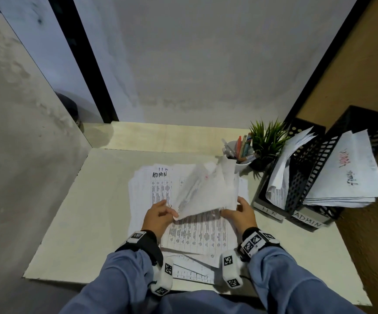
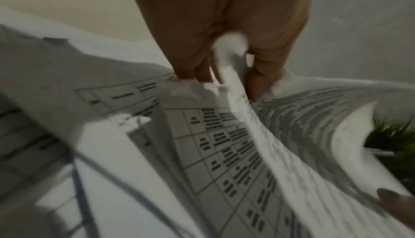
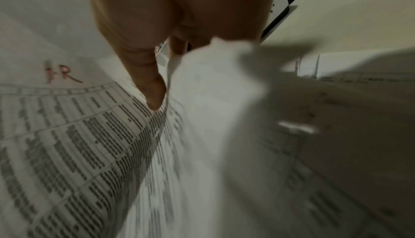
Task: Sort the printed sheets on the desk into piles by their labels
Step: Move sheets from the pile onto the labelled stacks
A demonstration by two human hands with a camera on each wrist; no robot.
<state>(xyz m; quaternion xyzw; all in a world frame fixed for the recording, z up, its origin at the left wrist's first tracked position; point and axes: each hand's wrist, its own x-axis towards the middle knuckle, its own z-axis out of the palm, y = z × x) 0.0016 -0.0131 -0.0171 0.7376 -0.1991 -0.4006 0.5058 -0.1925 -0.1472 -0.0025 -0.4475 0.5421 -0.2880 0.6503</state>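
Pale desk (image 1: 74, 223) in a grey-walled corner. My left hand (image 1: 158, 215) pinches the near-left corner of a lifted sheet (image 1: 206, 189); my right hand (image 1: 240, 211) grips its near-right corner. The sheet rises away from me over the loose stack (image 1: 151, 186), marked "HR" in red. I judge the HR tray (image 1: 271, 214) lies to the right, nearer my right hand.

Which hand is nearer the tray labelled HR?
Right. The right hand holds the lifted sheet just left of the HR tray; the left hand grips the sheet's far side.
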